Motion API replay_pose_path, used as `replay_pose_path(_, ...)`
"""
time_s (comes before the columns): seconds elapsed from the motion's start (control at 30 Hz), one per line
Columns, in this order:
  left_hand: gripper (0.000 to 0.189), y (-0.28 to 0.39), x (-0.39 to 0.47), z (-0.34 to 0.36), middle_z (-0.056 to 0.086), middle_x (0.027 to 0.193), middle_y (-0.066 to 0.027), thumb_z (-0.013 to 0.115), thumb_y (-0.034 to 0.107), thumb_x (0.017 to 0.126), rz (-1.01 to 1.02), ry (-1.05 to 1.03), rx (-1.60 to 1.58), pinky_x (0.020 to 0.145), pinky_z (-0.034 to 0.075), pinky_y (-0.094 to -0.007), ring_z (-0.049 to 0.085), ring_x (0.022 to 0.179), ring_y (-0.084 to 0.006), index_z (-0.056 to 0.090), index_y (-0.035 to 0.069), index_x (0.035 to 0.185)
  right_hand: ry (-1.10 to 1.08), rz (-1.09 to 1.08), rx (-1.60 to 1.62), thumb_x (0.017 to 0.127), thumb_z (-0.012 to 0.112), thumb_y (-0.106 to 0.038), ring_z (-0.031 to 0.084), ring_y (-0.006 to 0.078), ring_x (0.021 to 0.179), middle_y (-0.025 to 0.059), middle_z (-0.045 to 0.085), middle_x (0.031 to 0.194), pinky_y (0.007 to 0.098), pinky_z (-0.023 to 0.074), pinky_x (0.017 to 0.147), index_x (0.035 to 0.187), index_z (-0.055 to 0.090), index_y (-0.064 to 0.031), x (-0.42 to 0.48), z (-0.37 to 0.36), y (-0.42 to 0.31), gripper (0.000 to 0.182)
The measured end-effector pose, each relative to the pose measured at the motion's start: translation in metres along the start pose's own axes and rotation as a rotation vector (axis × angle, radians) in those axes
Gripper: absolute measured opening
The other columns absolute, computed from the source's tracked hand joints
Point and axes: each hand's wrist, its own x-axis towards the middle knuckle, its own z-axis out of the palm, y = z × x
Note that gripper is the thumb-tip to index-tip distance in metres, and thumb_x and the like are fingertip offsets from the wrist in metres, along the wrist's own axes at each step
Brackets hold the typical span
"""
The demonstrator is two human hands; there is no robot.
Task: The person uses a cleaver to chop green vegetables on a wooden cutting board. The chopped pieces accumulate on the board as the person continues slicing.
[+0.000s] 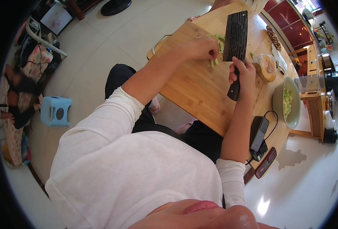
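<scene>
My right hand (243,75) grips the black handle of a cleaver (235,37). The dark, pitted blade points away from me, raised above the wooden cutting board (197,91). To its left, my left hand (202,48) is curled low over the board. Shredded pale-green vegetable (220,40) lies beside and beyond these fingers, and a few strips show just below them. Whether the fingers hold any of it is hidden. Right of the cleaver sits a cut squash (265,68), partly covered in clear plastic film. A pale green bowl (277,101) holds more shredded vegetable (287,103).
A dark speckled corn cob (273,37) lies on the table's far right. Near my right forearm are a grey power bank (259,134) with a cable and a phone (265,163) at the table edge. A blue stool (55,111) and another person (20,106) are at left.
</scene>
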Motion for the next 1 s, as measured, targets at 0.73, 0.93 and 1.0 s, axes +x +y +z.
replay_pose_path(0.73,0.006,-0.026,-0.019,0.025,0.065,0.087,-0.0046,0.070,0.012,0.077,0.425,0.216,0.170,0.073,0.049,-0.0376,0.062,0.085,-0.0250,0.067,0.008,0.081,-0.121,0.050,-0.178,0.084,0.064,-0.011,0.044,0.0094,0.037,0.0040,0.053,0.057,0.0261,0.0366,0.033,0.081,0.057,-0.0008,-0.014,0.014,-0.010,0.013)
replay_pose_path(0.93,0.008,-0.025,-0.019,0.028,0.065,0.089,-0.0076,0.070,0.009,0.076,0.479,0.247,0.156,0.074,0.050,-0.0379,0.062,0.086,-0.0270,0.065,0.005,0.080,-0.144,0.065,-0.287,0.084,0.065,-0.012,0.044,0.0083,0.037,0.0033,0.053,0.057,0.0250,0.0362,0.033,0.084,0.059,-0.0004,-0.020,0.018,-0.014,0.013)
replay_pose_path(1.0,0.008,-0.026,-0.019,0.029,0.065,0.090,-0.0081,0.070,0.008,0.076,0.485,0.253,0.154,0.074,0.051,-0.0381,0.062,0.086,-0.0274,0.064,0.004,0.080,-0.160,0.071,-0.304,0.084,0.065,-0.012,0.044,0.0080,0.037,0.0031,0.053,0.057,0.0246,0.0358,0.033,0.085,0.059,-0.0003,-0.021,0.017,-0.015,0.013)
